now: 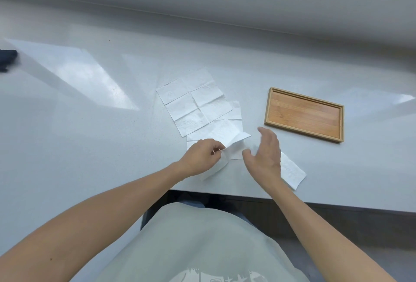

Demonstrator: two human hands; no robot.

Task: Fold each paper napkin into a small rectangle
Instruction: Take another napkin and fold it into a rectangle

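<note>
An unfolded white paper napkin (194,103) with crease lines lies flat on the grey table. Another napkin (221,132) sits partly under it, nearer to me. My left hand (201,159) pinches the lifted edge of a white napkin (237,139) that is bent up over the table. My right hand (264,154) hovers just right of that napkin with fingers spread and nothing in it. A folded rectangular napkin (291,173) lies under and right of my right hand, close to the table's front edge.
A shallow wooden tray (305,114) rests on the table to the right of the napkins. The table's front edge (225,192) runs just below my hands. A dark object (6,58) shows at the far left edge.
</note>
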